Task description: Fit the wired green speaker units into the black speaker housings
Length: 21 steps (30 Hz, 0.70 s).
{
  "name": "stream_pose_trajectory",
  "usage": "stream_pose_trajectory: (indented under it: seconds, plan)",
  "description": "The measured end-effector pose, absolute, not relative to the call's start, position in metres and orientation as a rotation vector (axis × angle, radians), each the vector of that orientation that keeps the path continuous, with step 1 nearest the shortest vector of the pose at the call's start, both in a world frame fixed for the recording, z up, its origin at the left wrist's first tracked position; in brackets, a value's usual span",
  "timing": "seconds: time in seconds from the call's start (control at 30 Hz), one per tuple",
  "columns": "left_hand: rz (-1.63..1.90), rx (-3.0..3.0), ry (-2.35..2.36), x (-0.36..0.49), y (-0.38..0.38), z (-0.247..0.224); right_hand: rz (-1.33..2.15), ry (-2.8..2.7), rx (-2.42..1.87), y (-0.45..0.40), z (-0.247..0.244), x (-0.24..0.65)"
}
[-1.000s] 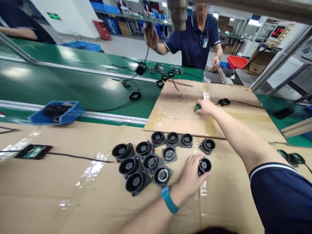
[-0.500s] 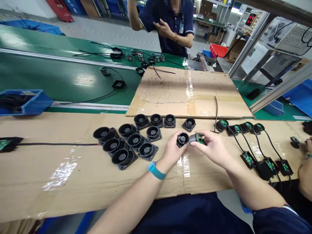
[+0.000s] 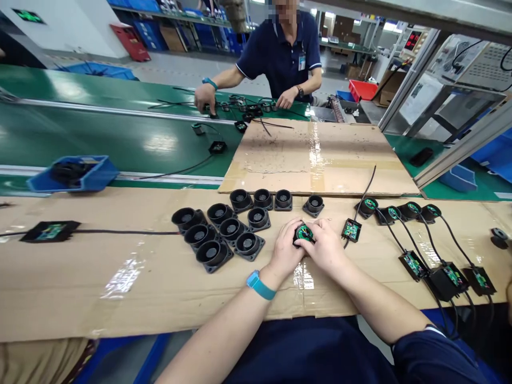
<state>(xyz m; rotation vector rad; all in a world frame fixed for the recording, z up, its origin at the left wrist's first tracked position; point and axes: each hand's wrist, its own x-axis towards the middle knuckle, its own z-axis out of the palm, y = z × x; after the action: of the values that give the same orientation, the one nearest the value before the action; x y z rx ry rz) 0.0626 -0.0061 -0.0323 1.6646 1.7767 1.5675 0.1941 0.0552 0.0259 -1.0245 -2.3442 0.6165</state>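
My left hand (image 3: 285, 250) is wrapped round a black round fan housing above the cardboard. Fingers of my right hand (image 3: 326, 246) press on a motor core with a green circuit board (image 3: 304, 232), which sits in the housing's opening. Most of the housing is hidden by my hands. Just right of them lies a small black box with a green board inside (image 3: 352, 229) and a cable. To the left, several black fan housings (image 3: 212, 254) stand in close rows. One single housing (image 3: 313, 204) stands behind my hands.
Several housings with green boards (image 3: 368, 205) stand at right, cabled to open black boxes (image 3: 448, 280). At left lie another board box (image 3: 52, 231) and a blue bin (image 3: 76, 172). A raised cardboard sheet (image 3: 340, 154) lies ahead. Across the green table, a co-worker (image 3: 288, 58) handles parts.
The motor core has moved from beside the housing into its opening, and my hands have come together. The small board box at right is now uncovered. The co-worker's hands have lowered to the table.
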Motion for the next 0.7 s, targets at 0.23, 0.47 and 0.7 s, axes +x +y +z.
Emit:
stream_pose_trajectory:
  seconds: [0.23, 0.47, 0.7]
  plan:
    - [1.505, 1.536, 1.783, 0.057, -0.002, -0.035, 0.697, -2.399, -0.857, 0.062, 0.02, 0.21]
    - [1.232, 1.594, 1.69, 0.041, -0.018, -0.031, 0.798, -2.513, -0.758, 0.081, 0.0, 0.195]
    - [1.556, 1.502, 1.565, 0.029, -0.04, -0.037, 0.632, -2.419, -0.732, 0.066, 0.011, 0.188]
